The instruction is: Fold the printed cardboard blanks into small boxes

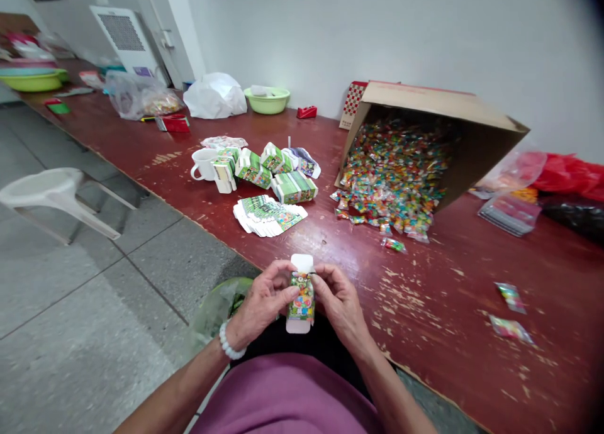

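Between my two hands, just off the table's front edge, is a small printed candy box (302,299) with its white end flaps sticking out at top and bottom. My left hand (268,295) pinches its left side, thumb across the printed face. On the right side, my right hand (338,300) grips the upper edge near the top flap with thumb and fingers. A fan of flat box blanks (268,216) lies on the table ahead of my hands. Behind it are several banded stacks of blanks (295,187). Wrapped candies (391,176) spill from a tipped cardboard box (425,97) at the right.
On the red table (349,258) stand a white mug (205,164), a green basin (268,100) and plastic bags (216,95). Loose candy packets (510,297) lie at the right. A bin (207,314) sits below my left arm; a white stool (51,192) is at the left.
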